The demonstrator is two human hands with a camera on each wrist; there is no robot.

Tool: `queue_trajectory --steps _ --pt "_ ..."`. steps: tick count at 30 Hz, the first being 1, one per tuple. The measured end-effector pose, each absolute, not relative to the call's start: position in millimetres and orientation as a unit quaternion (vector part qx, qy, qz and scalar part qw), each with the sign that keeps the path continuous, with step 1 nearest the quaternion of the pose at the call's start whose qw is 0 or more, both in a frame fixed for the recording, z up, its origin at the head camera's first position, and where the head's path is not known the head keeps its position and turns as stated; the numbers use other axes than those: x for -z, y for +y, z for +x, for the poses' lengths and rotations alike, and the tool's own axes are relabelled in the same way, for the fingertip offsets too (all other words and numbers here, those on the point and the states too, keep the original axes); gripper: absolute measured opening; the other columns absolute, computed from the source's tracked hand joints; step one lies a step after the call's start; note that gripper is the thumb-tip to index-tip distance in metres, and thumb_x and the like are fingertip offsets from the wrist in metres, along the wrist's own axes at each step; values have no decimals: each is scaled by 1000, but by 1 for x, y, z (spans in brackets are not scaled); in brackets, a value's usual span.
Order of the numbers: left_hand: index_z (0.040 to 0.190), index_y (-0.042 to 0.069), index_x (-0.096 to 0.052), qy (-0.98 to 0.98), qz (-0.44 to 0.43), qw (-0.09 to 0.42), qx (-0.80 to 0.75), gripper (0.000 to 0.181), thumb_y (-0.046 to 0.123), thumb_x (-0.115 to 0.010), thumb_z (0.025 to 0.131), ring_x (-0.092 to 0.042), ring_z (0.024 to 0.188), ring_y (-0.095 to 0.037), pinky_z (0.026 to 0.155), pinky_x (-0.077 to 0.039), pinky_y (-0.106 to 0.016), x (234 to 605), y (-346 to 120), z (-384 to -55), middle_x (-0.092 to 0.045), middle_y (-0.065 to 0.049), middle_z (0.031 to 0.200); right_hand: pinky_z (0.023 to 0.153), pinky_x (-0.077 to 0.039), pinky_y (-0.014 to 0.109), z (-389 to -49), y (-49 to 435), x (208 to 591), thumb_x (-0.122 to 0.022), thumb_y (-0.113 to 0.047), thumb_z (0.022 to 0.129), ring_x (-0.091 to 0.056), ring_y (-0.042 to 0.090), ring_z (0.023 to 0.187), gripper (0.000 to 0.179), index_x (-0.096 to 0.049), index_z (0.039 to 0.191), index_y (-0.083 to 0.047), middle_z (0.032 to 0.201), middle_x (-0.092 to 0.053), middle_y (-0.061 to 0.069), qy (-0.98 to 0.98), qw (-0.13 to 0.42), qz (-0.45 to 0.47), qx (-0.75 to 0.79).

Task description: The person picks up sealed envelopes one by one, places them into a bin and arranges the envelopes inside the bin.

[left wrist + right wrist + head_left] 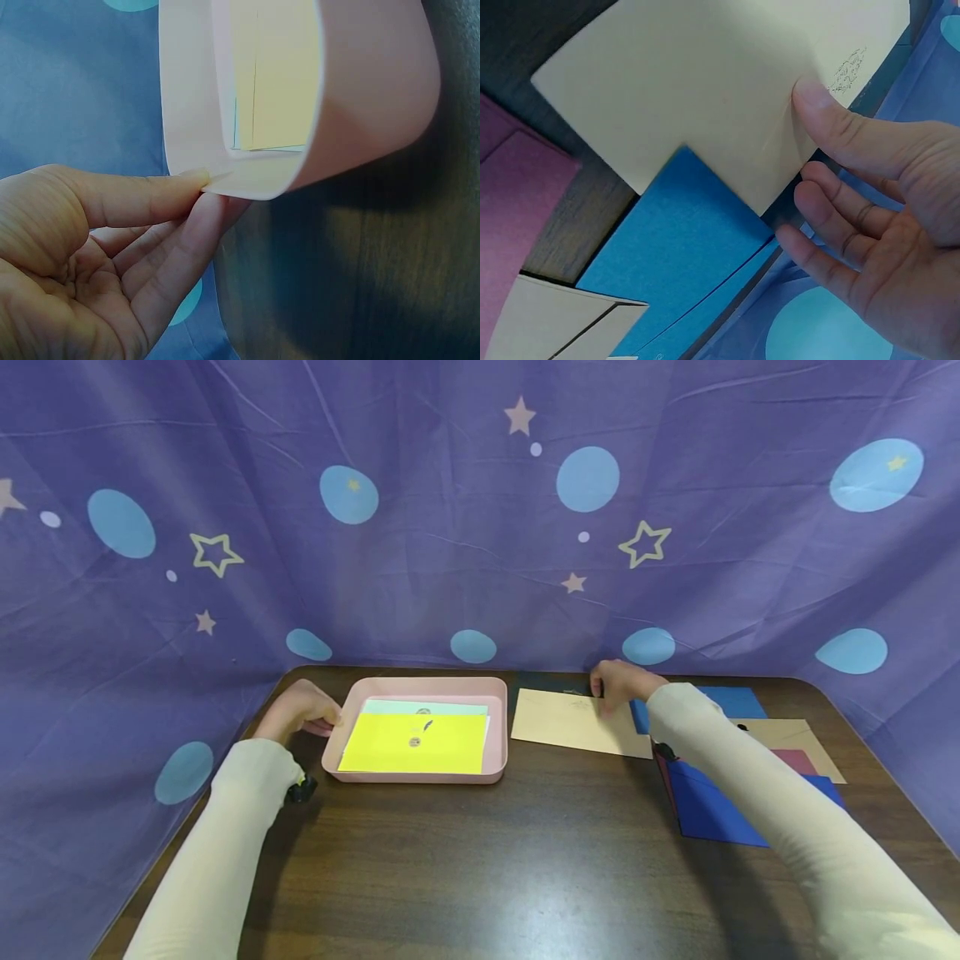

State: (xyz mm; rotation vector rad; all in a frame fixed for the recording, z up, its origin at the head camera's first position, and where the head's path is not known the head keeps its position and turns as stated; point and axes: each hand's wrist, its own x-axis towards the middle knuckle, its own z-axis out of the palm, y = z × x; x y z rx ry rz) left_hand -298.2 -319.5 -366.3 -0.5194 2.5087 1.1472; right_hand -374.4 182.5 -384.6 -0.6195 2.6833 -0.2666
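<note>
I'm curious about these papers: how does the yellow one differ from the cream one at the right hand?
The yellow paper is vivid; the cream paper is pale. The yellow paper lies in the pink tray; the cream paper is outside it, held by the right hand. The yellow paper shows a round mark; the cream paper, a faint print. Both look rectangular.

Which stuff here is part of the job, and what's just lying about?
Job, likely:
- tray, gripped by left hand
- cream envelope, right hand on it
- yellow envelope and mint envelope, in tray
- probably the envelopes at right too, untouched

Just there:
- table
- curtain
</note>
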Motion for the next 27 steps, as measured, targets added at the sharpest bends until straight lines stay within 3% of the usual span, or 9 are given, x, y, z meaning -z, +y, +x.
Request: queue_trajectory --steps 13,27 --pt "96 -14 -70 886 -191 162 -391 17 -10 -68 79 -64 57 -13 64 -67 -30 365 -321 -298 -61 -5 68 60 -43 23 -379 188 394 -86 -8 76 -50 16 74 26 -64 88 -4 82 -58 2 950 203 -209 109" --pt "101 -16 -68 885 -192 160 -393 22 -10 -67 81 -64 58 -13 63 -67 -30 364 -317 -297 -62 -5 71 57 -37 24 -380 191 396 -87 -7 72 -44 14 69 32 -56 78 -9 74 -49 -1 948 201 -214 123"
